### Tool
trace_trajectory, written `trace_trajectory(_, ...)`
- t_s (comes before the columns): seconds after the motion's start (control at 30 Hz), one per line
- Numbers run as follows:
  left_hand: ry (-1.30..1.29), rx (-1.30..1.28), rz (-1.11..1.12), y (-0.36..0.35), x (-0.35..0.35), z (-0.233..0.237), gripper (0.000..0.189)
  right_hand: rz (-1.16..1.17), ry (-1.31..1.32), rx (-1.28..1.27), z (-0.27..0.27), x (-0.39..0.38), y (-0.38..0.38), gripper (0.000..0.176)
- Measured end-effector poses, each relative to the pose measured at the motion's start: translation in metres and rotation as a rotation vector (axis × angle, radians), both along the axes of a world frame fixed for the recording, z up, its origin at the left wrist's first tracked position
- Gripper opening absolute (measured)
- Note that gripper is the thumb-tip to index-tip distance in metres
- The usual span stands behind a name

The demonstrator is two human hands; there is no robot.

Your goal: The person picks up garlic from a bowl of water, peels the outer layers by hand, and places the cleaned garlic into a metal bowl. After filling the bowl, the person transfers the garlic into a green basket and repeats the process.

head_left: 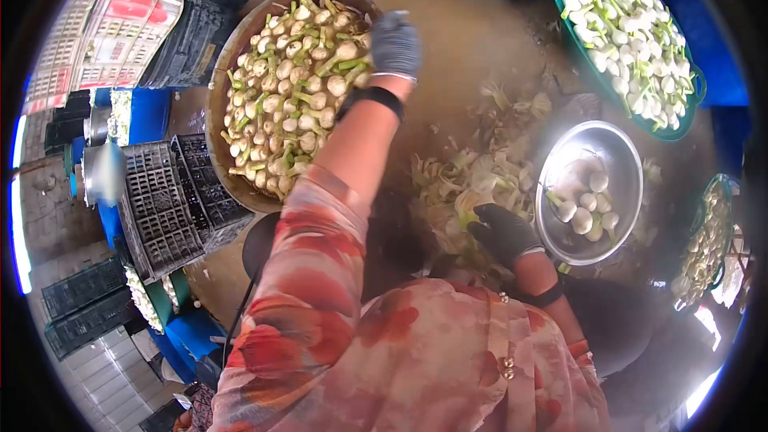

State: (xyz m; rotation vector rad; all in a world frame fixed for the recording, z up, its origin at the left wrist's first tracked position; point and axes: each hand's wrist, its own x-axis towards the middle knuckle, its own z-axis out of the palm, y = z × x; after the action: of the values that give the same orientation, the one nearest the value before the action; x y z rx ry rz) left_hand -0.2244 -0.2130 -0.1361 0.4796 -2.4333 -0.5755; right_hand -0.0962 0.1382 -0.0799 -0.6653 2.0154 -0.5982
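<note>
- Head view: the gloved left hand (396, 44) lies on the far rim of a wide round basket (214, 124), over unpeeled onion bulbs (296, 104) with green stalks that heap it full; its fingers curl down among them, and I cannot tell whether they grip 1.
- The gloved right hand (504, 232) rests on a pile of leafy trimmings (472, 176) on the floor, fingers bent into the leaves; whether it holds anything I cannot tell.
- Just beside that hand, a steel bowl (616, 152) holds a few peeled white bulbs (588, 208), and most of it is bare.
- A green basin (698, 86) farther off is piled with white bulbs.
- Black crates (172, 208) press against the basket's outer edge; bare floor shows between basket and basin.
</note>
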Motion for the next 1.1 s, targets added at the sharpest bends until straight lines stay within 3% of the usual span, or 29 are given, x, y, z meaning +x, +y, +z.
trace_trajectory(0.03, 0.055, 0.466, 0.129, -0.040, 0.009, -0.030, 0.018, -0.002, -0.020, 0.009, 0.001, 0.000, -0.001, 0.051)
trace_trajectory(0.17, -0.578, 0.247, 0.230, -0.107, 0.021, -0.108, 0.030, 0.003, -0.044, 0.043, -0.003, -0.003, -0.004, 0.052)
trace_trajectory(0.23, -0.818, 0.101, 0.220, -0.106, 0.026, -0.116, 0.034, -0.004, -0.043, 0.056, -0.003, -0.005, -0.004, 0.052)
trace_trajectory(0.33, -0.937, 0.179, 0.157, -0.094, 0.053, -0.090, 0.036, -0.007, -0.035, 0.058, -0.001, -0.007, -0.008, 0.051)
trace_trajectory(0.47, -0.895, 0.681, 0.094, -0.072, 0.088, -0.015, 0.044, 0.002, 0.033, 0.005, -0.006, 0.001, -0.011, 0.047)
trace_trajectory(0.6, -0.343, 1.376, -0.045, -0.063, 0.115, 0.023, 0.044, 0.016, 0.174, -0.254, -0.041, 0.007, -0.006, 0.039)
trace_trajectory(0.7, -0.305, 1.315, -0.330, -0.039, 0.129, 0.061, 0.056, -0.099, 0.325, -0.402, -0.025, -0.001, -0.014, 0.030)
trace_trajectory(0.83, -0.256, 1.028, -0.500, 0.046, 0.158, 0.118, 0.049, -0.514, 0.337, -0.569, 0.071, -0.006, -0.026, 0.018)
trace_trajectory(0.93, -0.214, 0.872, -0.533, 0.107, 0.181, 0.131, 0.046, -0.596, 0.478, -0.728, 0.079, -0.003, -0.021, 0.013)
trace_trajectory(1.03, -0.272, 0.899, -0.529, 0.150, 0.197, 0.133, 0.049, -0.523, 0.635, -0.587, 0.085, 0.004, -0.012, 0.015)
trace_trajectory(1.1, -0.215, 0.781, -0.553, 0.166, 0.201, 0.126, 0.049, -0.476, 0.722, -0.479, 0.083, 0.007, -0.007, 0.015)
